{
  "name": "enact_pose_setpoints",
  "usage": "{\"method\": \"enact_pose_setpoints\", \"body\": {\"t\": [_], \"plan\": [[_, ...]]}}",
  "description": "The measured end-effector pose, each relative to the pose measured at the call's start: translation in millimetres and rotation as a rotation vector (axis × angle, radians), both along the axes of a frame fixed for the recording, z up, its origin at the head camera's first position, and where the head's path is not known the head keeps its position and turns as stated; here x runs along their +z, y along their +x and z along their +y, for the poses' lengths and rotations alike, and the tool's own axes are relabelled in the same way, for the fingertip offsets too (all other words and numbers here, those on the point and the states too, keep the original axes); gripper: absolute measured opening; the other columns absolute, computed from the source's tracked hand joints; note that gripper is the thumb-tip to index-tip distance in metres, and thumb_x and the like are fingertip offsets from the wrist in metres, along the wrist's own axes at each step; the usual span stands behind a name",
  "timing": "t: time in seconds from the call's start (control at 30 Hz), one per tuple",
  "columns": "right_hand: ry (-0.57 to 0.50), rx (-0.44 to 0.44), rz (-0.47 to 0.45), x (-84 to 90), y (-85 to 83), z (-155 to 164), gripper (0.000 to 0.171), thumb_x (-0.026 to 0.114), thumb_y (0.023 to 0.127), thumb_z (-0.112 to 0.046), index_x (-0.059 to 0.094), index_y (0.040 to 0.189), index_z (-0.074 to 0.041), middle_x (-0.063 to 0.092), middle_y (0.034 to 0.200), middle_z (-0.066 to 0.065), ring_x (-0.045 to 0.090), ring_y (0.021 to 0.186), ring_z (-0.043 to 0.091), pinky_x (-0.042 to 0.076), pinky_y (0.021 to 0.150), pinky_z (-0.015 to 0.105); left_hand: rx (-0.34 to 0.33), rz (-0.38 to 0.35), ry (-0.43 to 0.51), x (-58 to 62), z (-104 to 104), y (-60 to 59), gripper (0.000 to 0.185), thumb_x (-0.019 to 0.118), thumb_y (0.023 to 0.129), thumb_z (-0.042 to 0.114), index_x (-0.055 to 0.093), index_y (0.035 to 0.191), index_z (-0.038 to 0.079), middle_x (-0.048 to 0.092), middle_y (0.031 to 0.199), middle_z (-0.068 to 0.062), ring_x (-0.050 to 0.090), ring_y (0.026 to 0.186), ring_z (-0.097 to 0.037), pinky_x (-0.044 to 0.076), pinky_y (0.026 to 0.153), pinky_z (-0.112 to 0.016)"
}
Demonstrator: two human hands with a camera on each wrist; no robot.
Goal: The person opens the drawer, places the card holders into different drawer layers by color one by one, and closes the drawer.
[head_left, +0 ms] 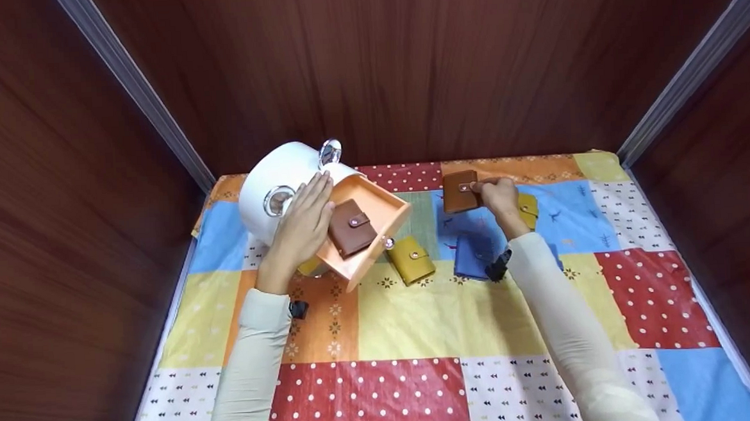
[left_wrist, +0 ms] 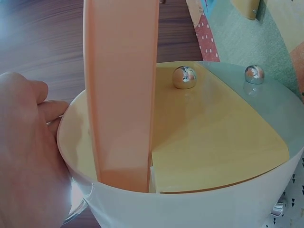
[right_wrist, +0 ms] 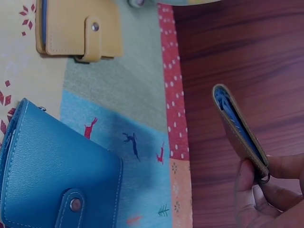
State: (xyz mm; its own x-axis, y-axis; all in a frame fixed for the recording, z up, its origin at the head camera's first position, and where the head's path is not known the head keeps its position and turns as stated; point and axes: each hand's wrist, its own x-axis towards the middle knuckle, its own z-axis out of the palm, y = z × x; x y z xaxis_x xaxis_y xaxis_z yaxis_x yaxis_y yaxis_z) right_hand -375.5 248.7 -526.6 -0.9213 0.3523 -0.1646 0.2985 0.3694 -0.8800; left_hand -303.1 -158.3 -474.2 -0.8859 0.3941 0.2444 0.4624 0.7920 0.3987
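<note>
My left hand (head_left: 303,222) lies flat with straight fingers on a round white drawer box (head_left: 271,191) that is tipped on its side; in the left wrist view my left hand (left_wrist: 26,156) presses the box's rim (left_wrist: 190,209). An orange drawer (head_left: 368,227) sticks out of it with a dark brown wallet (head_left: 352,227) inside. My right hand (head_left: 499,199) pinches a second brown wallet (head_left: 460,191) by its strap and lifts it off the cloth; the right wrist view shows this wallet (right_wrist: 240,128) edge-on above the fingers (right_wrist: 266,190).
On the patchwork cloth (head_left: 445,322) lie a yellow wallet (head_left: 409,259) by the drawer, a blue wallet (head_left: 473,254) under my right wrist and another yellow wallet (head_left: 529,210) behind my right hand. Wooden walls (head_left: 406,61) close in three sides.
</note>
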Motion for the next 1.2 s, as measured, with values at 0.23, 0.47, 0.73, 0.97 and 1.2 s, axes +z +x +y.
{"method": "enact_pose_setpoints", "body": {"t": [0.23, 0.47, 0.73, 0.97, 1.2], "plan": [[0.014, 0.026, 0.023, 6.9, 1.3, -1, 0.034, 0.063, 0.103, -0.019, 0.076, 0.126, 0.002, 0.074, 0.126, 0.02, 0.067, 0.101, 0.022, 0.053, 0.079, 0.028, -0.005, 0.006, 0.012, 0.9, 0, 1.0, 0.057, 0.03, 0.117, 0.031, 0.03, 0.166, 0.003, 0.023, 0.178, -0.009, 0.017, 0.167, -0.028, 0.008, 0.139, -0.044], [-0.025, 0.07, 0.023, 19.7, 6.5, -2, 0.035, 0.06, 0.106, -0.022, 0.075, 0.129, 0.001, 0.072, 0.128, 0.021, 0.066, 0.106, 0.025, 0.054, 0.088, 0.035, -0.004, -0.006, 0.003, 1.2, 1, 1.3, 0.057, 0.028, 0.117, 0.032, 0.027, 0.167, 0.004, 0.021, 0.178, -0.009, 0.016, 0.167, -0.028, 0.007, 0.139, -0.043], [-0.029, 0.098, 0.014, 30.2, 10.8, -7, 0.038, 0.059, 0.108, -0.024, 0.072, 0.133, 0.0, 0.071, 0.133, 0.022, 0.069, 0.11, 0.027, 0.056, 0.086, 0.032, -0.004, -0.005, 0.007, -0.2, 1, 0.2, 0.057, 0.029, 0.117, 0.031, 0.028, 0.167, 0.003, 0.022, 0.178, -0.009, 0.016, 0.167, -0.029, 0.007, 0.139, -0.044], [-0.052, 0.109, 0.048, 38.0, 11.7, -10, 0.036, 0.061, 0.107, -0.024, 0.073, 0.129, 0.001, 0.074, 0.123, 0.019, 0.068, 0.101, 0.022, 0.054, 0.085, 0.033, -0.009, -0.005, 0.006, 0.2, 0, 0.1, 0.057, 0.029, 0.117, 0.032, 0.029, 0.167, 0.003, 0.022, 0.178, -0.009, 0.016, 0.167, -0.029, 0.007, 0.139, -0.044], [-0.052, 0.137, 0.102, 46.7, 12.4, -14, 0.032, 0.063, 0.105, -0.022, 0.075, 0.122, 0.001, 0.073, 0.115, 0.014, 0.065, 0.094, 0.017, 0.051, 0.078, 0.028, -0.005, 0.001, 0.006, -0.6, 0, -0.7, 0.057, 0.029, 0.117, 0.031, 0.029, 0.167, 0.003, 0.023, 0.178, -0.009, 0.017, 0.167, -0.029, 0.007, 0.139, -0.044]]}}
